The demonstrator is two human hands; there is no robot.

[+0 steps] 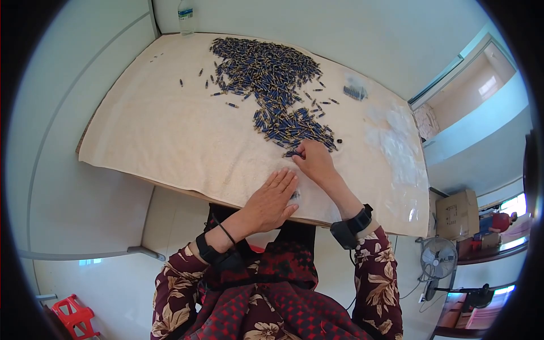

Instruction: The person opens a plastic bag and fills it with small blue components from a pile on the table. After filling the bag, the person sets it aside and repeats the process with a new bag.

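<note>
The fingertips (pixel 300 152) of the right hand (pixel 315 162) are drawn together and clamped on a few small dark pieces (pixel 291 153), which stick out from them toward the person's left. Their long axis runs roughly across the table, parallel to its near edge. They sit at the near tip of the pile (pixel 272 85), and how many are held is too small to tell. The left hand (pixel 271 199) lies palm down on the towel (pixel 170 130) just nearer the body, with its fingers straight, side by side and gripping nothing. A couple more dark bits (pixel 295 195) peek out at its thumb side, and whether the hand touches them cannot be told. The pile is blue and gold sticks pointing every way. It stretches from the right hand to the far edge, with strays scattered to its left. Black bands (pixel 357 224) circle both wrists, and patterned sleeves are cut off below. To the right of the pile lie clear bags (pixel 396 136), hard to make out against the towel, and beyond them a small dark bundle (pixel 355 92). A bottle (pixel 185 16) stands at the far edge, its top cut off and its label unreadable. On the floor at right is a box (pixel 458 214) with print too small to read.
</note>
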